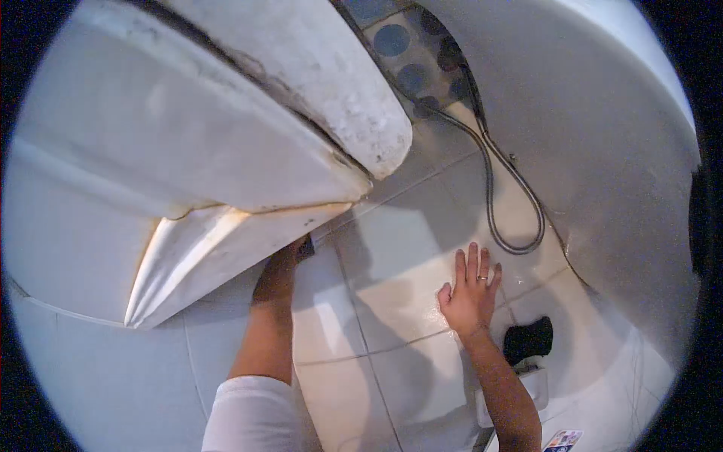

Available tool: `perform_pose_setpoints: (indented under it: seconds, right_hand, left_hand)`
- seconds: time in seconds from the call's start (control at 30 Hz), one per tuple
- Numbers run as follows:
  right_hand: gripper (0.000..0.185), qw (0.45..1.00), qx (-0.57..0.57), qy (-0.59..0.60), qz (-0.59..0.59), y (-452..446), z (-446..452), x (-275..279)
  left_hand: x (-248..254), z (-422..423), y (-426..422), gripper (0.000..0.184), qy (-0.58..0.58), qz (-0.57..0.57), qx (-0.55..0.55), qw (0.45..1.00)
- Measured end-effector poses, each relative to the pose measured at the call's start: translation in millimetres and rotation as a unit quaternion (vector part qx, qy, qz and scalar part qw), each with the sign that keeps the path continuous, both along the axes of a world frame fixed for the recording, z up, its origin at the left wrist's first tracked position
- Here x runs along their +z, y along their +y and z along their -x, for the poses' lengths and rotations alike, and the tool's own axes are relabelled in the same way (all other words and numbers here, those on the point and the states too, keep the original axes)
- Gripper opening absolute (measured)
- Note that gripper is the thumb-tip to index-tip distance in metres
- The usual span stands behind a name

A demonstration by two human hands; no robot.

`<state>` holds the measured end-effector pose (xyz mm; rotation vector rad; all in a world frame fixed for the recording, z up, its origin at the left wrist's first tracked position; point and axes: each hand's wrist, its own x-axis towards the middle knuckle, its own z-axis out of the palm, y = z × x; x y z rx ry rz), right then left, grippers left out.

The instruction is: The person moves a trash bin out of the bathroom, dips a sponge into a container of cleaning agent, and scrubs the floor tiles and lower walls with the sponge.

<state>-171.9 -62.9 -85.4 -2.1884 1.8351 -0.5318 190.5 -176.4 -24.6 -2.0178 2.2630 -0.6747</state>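
Note:
My left hand (283, 264) reaches in at the lower edge of a white fixture (248, 151) with rusty, stained seams. A small dark object (305, 247) shows at its fingers; most of the hand is shaded or hidden, and I cannot make out what the object is. Flat on the wet tiled floor (399, 301) rests my right hand (471, 297), fingers spread, a ring on one of them. Beside the right wrist lies a black sponge-like pad (529, 339), close to a white plastic item (533, 384) partly covered by my forearm.
A looped metal shower hose (493, 196) lies on the floor ahead of my right hand. The curved white wall of a tub (587, 151) rises on the right. Dotted tiles (414, 53) show at the back, and a printed label (563, 440) at the bottom.

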Motion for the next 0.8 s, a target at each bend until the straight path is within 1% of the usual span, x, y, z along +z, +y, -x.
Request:
perform_pose_setpoints:
  seconds: [0.07, 0.3, 0.4, 0.47, 0.5, 0.53, 0.57, 0.6, 0.63, 0.67, 0.7, 0.73, 0.77, 0.8]
  right_hand:
    - [0.067, 1.0, -0.009, 0.001, -0.009, -2.8, -1.2, -1.4]
    - [0.067, 1.0, -0.006, 0.011, 0.018, 0.4, -2.5, -5.5]
    - [0.068, 1.0, 0.007, 0.01, 0.026, -1.0, -1.8, -8.4]
    - [0.069, 0.999, -0.002, 0.016, 0.047, 0.2, -1.1, -10.5]
    - [0.069, 0.999, -0.012, 0.018, 0.033, -2.6, -5.4, 5.8]
    - [0.069, 0.999, -0.014, 0.01, 0.03, -1.8, -4.8, 6.0]
    - [0.069, 1.0, -0.009, 0.011, 0.021, -1.9, -3.9, 6.0]
    - [0.069, 1.0, -0.004, 0.014, 0.012, -1.8, -3.0, 2.1]
    - [0.069, 1.0, -0.005, -0.002, 0.014, -1.4, -2.3, 2.8]
    - [0.069, 1.0, -0.006, -0.002, 0.01, -1.1, -0.2, 2.7]
    - [0.068, 1.0, -0.002, -0.019, 0.015, -1.4, -0.1, 1.4]
    - [0.068, 0.999, 0.004, -0.034, 0.019, -2.4, 0.3, 0.8]
    - [0.065, 0.998, -0.001, -0.051, 0.034, -2.3, -0.4, 0.9]
    - [0.065, 0.998, -0.002, -0.051, 0.028, -5.6, -0.2, -1.2]
  left_hand:
    - [2.6, -0.8, 7.7, 0.051, -0.009, 0.002, 0.009, 1.0]
    - [-7.3, 25.8, -24.1, 0.052, -0.019, 0.037, -0.008, 0.999]
    - [-16.0, 17.0, 2.9, 0.053, -0.004, 0.032, -0.003, 0.999]
    - [-32.0, 8.6, 44.6, 0.054, 0.019, 0.036, 0.011, 0.999]
    - [-40.3, 1.8, 75.0, 0.054, 0.048, 0.01, 0.029, 0.998]
    - [-39.0, 7.2, 116.5, 0.078, 0.241, -0.153, 0.178, 0.942]
    - [-51.8, 15.7, 154.6, 0.084, 0.191, -0.272, 0.245, 0.911]
    - [-74.3, 11.6, 206.7, 0.088, 0.233, -0.23, 0.128, 0.936]
    - [-32.8, 58.4, 238.2, 0.09, 0.273, -0.265, 0.139, 0.914]
    - [-27.0, 76.1, 271.8, 0.097, 0.265, -0.298, 0.141, 0.906]
    - [-50.4, 67.5, 306.9, 0.115, 0.4, -0.252, 0.04, 0.88]
    - [-47.2, 76.7, 328.5, 0.115, 0.403, -0.256, 0.042, 0.878]
    - [-41.0, 87.6, 351.4, 0.124, 0.374, -0.31, 0.209, 0.849]
    - [-34.4, 95.0, 367.4, 0.133, 0.327, -0.352, 0.369, 0.796]
